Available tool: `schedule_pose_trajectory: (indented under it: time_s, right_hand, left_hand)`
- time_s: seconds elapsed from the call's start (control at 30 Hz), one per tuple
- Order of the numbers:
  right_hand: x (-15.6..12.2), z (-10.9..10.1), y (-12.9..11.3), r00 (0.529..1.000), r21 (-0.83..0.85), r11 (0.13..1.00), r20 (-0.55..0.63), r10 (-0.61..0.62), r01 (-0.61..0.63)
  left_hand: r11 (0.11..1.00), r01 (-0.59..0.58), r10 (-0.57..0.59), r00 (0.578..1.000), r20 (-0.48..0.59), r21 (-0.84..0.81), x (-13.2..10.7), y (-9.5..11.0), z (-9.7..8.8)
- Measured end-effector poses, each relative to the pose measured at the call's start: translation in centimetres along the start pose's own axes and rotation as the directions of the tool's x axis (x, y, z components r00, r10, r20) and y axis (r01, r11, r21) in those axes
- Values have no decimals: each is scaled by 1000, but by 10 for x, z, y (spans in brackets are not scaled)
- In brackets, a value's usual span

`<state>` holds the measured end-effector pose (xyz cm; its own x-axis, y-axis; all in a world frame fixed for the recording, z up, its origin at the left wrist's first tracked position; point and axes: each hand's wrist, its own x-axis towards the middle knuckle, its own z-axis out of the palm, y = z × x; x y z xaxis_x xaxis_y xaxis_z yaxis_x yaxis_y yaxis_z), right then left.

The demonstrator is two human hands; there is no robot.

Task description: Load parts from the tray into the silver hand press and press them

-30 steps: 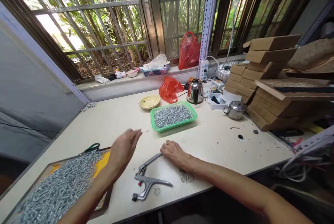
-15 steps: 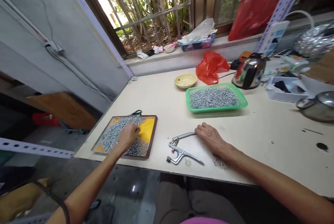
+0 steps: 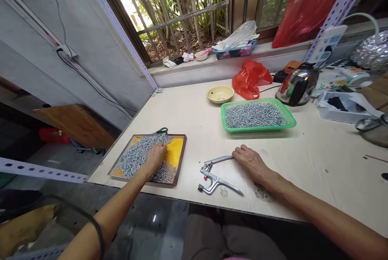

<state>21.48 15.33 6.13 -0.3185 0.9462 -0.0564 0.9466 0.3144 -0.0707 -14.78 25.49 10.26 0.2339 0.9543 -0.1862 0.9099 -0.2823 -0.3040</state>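
Head view: the spring-loaded pliers lie on the worktop, my right grip closed on 1 handle's end, likely steadying them. My left grip, closure hidden, is among small metal parts, which the tray presumably contains.

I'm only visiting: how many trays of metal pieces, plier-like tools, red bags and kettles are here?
Trays of metal pieces: 2 (green tray, brown-edged tray)
Plier-like tool: 1
Red bags: 2 (lower bag, upper bag)
Kettle: 1
Total: 6
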Motion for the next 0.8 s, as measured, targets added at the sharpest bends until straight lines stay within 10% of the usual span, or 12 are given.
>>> schedule_pose_trajectory:
  time_s: [0.43, 0.8]
  right_hand:
    - [0, -6, -2, 1000, -4, 1000, 9, -6, 6]
    - [2, 0, -2, 1000, -34, 999, 24, 6, -5]
  left_hand:
    - [956, 139, -150, 988, -25, -260, -12, -10, -11]
    - [999, 8, -10, 999, 40, 46, -28, -12, -5]
